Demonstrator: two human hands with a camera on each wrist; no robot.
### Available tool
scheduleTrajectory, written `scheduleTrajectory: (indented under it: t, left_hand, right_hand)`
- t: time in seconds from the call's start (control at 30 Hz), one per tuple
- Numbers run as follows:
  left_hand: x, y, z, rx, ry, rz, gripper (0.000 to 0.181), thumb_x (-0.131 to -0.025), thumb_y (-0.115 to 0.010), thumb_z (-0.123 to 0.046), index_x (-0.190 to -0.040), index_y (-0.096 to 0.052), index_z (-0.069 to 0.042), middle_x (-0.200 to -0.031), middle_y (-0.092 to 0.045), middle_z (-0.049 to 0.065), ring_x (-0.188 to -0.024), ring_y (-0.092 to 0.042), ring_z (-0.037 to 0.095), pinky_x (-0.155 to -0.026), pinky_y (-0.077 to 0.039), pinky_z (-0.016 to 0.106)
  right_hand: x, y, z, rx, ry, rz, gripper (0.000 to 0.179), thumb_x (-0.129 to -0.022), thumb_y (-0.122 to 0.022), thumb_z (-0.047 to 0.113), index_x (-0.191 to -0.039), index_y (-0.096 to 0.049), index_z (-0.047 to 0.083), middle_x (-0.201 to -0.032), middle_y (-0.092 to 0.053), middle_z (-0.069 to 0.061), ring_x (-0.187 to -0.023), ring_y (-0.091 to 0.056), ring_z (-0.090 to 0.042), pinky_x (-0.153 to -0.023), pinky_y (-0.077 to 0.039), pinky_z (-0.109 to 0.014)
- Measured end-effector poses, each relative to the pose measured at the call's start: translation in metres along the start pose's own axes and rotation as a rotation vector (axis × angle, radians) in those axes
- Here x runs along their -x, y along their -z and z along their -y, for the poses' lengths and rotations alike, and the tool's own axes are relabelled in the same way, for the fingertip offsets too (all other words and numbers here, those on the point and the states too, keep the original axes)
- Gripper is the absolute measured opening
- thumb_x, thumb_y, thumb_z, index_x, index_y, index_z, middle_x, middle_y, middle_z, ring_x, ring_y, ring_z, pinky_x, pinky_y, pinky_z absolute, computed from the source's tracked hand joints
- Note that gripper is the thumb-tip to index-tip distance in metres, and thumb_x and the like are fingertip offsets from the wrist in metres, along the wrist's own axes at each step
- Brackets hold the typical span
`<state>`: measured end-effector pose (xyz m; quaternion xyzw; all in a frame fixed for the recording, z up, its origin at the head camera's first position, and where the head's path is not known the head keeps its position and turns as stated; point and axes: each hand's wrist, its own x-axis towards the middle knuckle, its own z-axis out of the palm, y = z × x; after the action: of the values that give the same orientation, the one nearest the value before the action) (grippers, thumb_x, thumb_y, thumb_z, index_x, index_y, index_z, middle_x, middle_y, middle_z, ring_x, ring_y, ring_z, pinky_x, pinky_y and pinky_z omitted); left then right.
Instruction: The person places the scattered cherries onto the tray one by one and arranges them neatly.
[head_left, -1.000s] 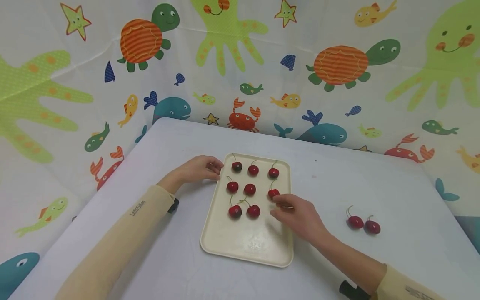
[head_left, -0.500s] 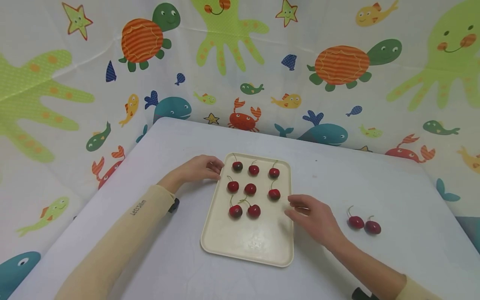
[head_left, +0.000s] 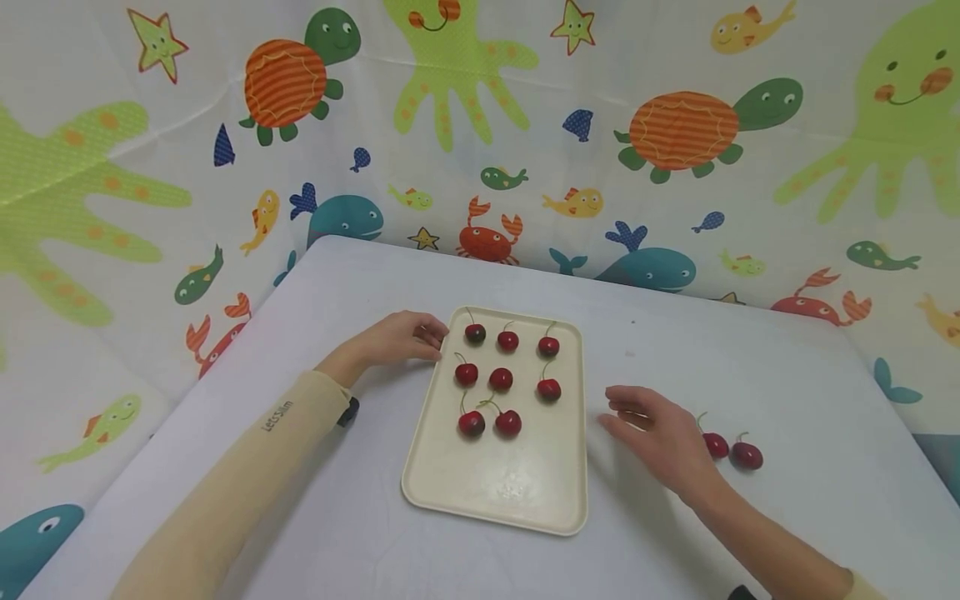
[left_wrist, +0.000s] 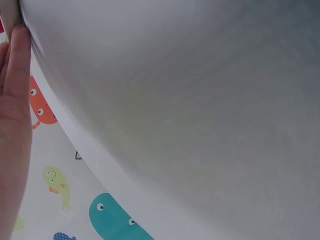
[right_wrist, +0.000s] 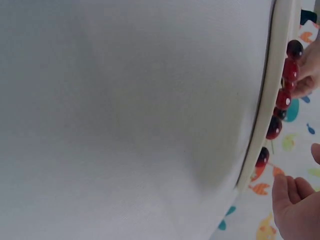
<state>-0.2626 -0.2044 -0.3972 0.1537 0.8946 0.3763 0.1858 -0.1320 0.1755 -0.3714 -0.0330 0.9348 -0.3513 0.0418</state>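
Observation:
A cream rectangular tray (head_left: 495, 496) lies on the white table in the head view. On it stand several dark red cherries (head_left: 501, 380) with stems: two rows of three and, nearer me, a row of two. My left hand (head_left: 397, 337) touches the tray's left edge with relaxed fingers; its fingers (left_wrist: 19, 60) look fairly straight against the rim in the left wrist view. Right of the tray, my right hand (head_left: 660, 437) hovers over the table, fingers loosely bent and holding nothing. Close beyond it lies a cherry (head_left: 717, 447), partly covered by the hand, with another cherry (head_left: 747, 456) beside it.
The white table (head_left: 330, 517) extends around the tray on all sides. Behind and to the left hangs a white cloth (head_left: 457, 175) printed with sea animals.
My right hand has drawn away from the cherry at the right end of the tray's middle row and moved right, off the tray toward the two loose cherries. The left hand stays put.

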Motion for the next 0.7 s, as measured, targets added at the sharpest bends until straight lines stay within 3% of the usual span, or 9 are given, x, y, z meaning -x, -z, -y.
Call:
scheduleTrajectory:
  t: [0.37, 0.7]
  left_hand:
    - [0.001, 0.000, -0.001, 0.001, -0.005, 0.002, 0.043, -0.089, -0.073, -0.018, -0.128, -0.060, -0.006, -0.114, -0.067, 0.007, -0.107, -0.061, 0.022, -0.098, -0.048, 0.040]
    - [0.002, 0.000, -0.001, -0.011, -0.005, 0.000, 0.043, -0.089, -0.072, -0.018, -0.129, -0.060, -0.006, -0.114, -0.067, 0.008, -0.108, -0.060, 0.022, -0.099, -0.047, 0.041]
  right_hand:
    - [0.006, 0.015, -0.013, -0.001, -0.055, -0.036, 0.049, -0.091, -0.069, 0.037, -0.132, -0.058, 0.012, -0.127, -0.063, -0.012, -0.116, -0.061, -0.030, -0.088, -0.053, -0.040]
    - [0.012, 0.029, -0.025, 0.008, -0.040, -0.059, 0.055, -0.091, -0.067, 0.043, -0.133, -0.057, 0.010, -0.127, -0.063, -0.013, -0.116, -0.061, -0.030, -0.086, -0.054, -0.037]
